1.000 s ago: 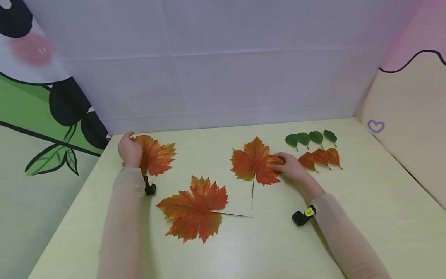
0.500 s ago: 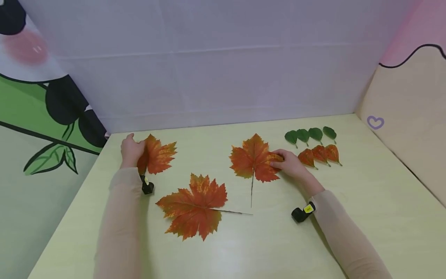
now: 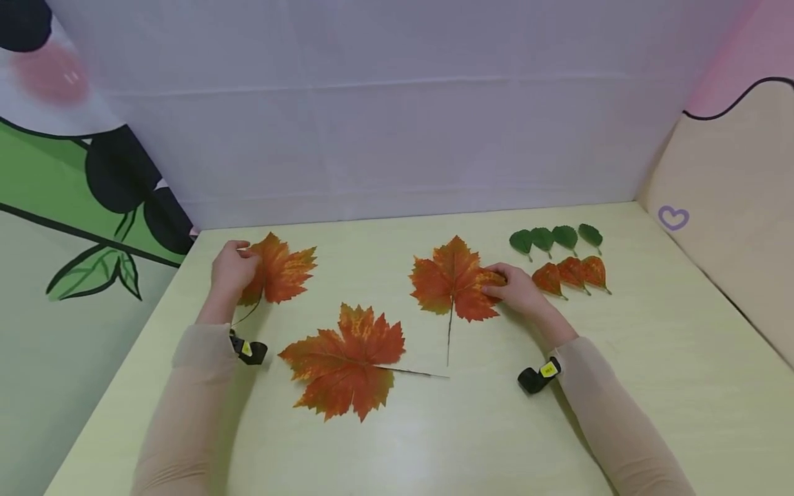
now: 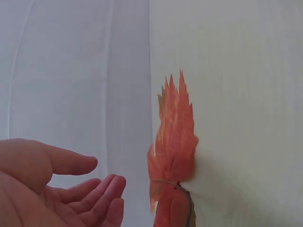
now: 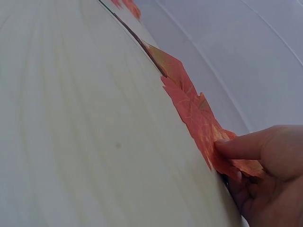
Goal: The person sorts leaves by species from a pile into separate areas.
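Note:
At the back left of the table, my left hand (image 3: 232, 274) is beside an orange-red artificial maple leaf (image 3: 280, 269). In the left wrist view, its thumb and fingers (image 4: 85, 205) are relaxed and apart, with a gap between them and that leaf (image 4: 175, 146). My right hand (image 3: 517, 289) pinches the right edge of a second maple leaf (image 3: 448, 275), whose thin stem points toward me. The right wrist view has the thumb on top of this leaf (image 5: 191, 111) and fingers beneath its edge. A third maple leaf (image 3: 350, 362) lies in front, its stem pointing right.
Several small green leaves (image 3: 564, 236) form a row at the back right of the pale table (image 3: 496, 441). Small orange leaves (image 3: 571, 273) lie in a row just in front of them. A light cloth wall (image 3: 397, 138) rises behind the table's back edge.
My left hand has come away from the left maple leaf's edge, its forearm swinging left, and more of the leaf and its stem shows. The right hand keeps its pinch in place.

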The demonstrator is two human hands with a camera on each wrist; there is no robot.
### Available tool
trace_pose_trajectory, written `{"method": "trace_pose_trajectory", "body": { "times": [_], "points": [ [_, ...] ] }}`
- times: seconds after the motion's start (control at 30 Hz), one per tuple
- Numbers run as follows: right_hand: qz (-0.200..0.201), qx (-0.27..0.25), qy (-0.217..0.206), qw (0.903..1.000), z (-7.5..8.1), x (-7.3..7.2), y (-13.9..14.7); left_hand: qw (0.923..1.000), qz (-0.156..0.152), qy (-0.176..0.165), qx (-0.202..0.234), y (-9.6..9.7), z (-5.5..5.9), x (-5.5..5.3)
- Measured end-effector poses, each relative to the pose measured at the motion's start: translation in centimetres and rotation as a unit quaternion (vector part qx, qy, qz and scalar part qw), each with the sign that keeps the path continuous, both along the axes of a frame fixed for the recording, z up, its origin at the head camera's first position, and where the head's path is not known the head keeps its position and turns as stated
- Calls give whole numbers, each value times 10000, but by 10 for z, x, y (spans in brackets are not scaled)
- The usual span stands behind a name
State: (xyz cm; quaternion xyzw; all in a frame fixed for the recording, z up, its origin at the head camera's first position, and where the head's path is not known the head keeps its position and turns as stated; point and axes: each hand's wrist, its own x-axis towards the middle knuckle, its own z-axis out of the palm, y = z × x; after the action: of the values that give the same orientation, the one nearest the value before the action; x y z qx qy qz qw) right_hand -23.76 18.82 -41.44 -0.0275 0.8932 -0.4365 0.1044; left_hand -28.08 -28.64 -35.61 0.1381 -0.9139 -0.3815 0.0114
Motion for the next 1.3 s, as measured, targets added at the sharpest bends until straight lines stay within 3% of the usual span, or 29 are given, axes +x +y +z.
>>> {"method": "trace_pose_trajectory", "body": {
  "times": [0.17, 0.4, 0.63, 0.87, 1.1, 1.3],
  "points": [
    [5, 3, 13, 10000, 2, 0, 0, 9970, -741, -234, -41, 10, 7, 29],
    [71, -3, 8, 10000, 0, 1, 0, 9885, -1252, -796, -283, 21, 10, 66],
    [176, -21, 207, 9996, 6, 6, -2, 9726, -1817, -1295, -654, 26, 8, 99],
    [66, 16, 52, 10000, 5, 3, -1, 9560, -2333, -1632, -711, 35, 6, 131],
    [118, 70, 112, 9998, 3, 2, 1, 9431, -2386, -2053, -1069, 44, -3, 149],
    [94, 67, 112, 9999, 3, 2, 1, 9485, -2335, -1884, -1017, 46, -7, 151]
  ]
}}
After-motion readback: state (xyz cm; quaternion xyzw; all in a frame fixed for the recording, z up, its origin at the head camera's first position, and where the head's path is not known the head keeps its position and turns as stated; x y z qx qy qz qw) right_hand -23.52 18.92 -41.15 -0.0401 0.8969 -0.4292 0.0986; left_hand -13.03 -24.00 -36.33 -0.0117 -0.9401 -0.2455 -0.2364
